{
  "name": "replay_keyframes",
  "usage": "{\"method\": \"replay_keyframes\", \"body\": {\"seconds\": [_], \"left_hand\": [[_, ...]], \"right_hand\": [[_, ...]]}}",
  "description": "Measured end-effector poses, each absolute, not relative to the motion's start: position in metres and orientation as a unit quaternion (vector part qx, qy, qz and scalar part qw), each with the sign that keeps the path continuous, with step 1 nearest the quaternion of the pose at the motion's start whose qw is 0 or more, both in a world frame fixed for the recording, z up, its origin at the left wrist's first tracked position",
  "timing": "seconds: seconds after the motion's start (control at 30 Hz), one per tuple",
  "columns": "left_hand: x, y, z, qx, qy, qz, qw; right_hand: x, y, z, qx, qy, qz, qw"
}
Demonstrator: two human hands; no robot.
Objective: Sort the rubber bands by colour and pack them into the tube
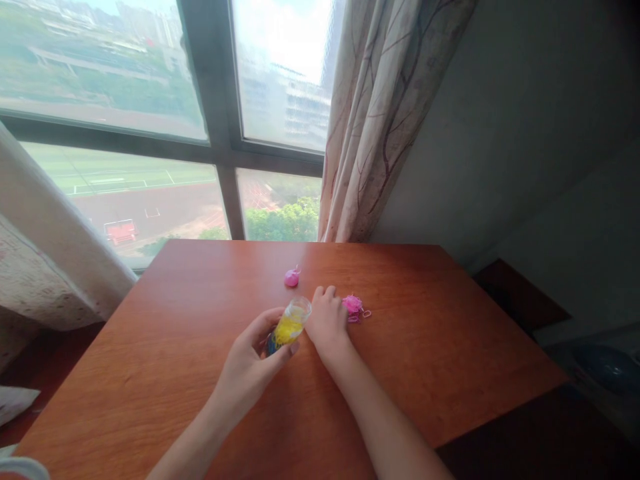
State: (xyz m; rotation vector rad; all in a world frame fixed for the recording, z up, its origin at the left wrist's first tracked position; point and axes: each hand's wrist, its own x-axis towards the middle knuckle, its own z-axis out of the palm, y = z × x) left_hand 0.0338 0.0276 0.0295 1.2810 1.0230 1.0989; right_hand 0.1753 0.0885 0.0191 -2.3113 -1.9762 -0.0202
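Observation:
My left hand (pixel 255 347) is closed around a small clear jar (pixel 299 307) with its mouth uncovered. The jar is tilted, its mouth leaning away and to the right. Inside lie yellow bands (pixel 289 329), with something blue near the bottom. Just right of the jar's mouth, my right hand (pixel 327 317) rests low over the table, back upward. Its fingers are bent down and drawn together; the tips and anything in them are hidden. Touching or close to its right side is a small heap of pink rubber bands (pixel 353 305), with a few loose loops around it.
A pink rounded piece (pixel 292 278) with a thin tail lies beyond the jar on the brown wooden table (pixel 200 287). Behind the table are a window (pixel 220 157) and a patterned curtain (pixel 370 133). A pale round rim (pixel 25 469) shows at the lower left corner.

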Motion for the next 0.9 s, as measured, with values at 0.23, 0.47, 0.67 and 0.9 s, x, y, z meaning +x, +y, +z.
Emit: {"method": "replay_keyframes", "body": {"seconds": [0.23,0.47,0.67,0.9], "left_hand": [[0.034,0.028,0.029,0.546,0.425,0.471,0.548],[0.033,0.029,0.029,0.544,0.437,0.477,0.535],[0.032,0.031,0.026,0.541,0.442,0.475,0.535],[0.031,0.03,0.027,0.539,0.444,0.467,0.542]], "right_hand": [[0.173,0.094,0.006,-0.744,-0.666,-0.004,0.056],[0.179,0.097,-0.001,-0.728,-0.678,0.04,0.095],[0.19,0.103,-0.007,-0.722,-0.648,0.124,0.209],[0.214,0.095,-0.015,-0.635,-0.553,0.322,0.432]]}}
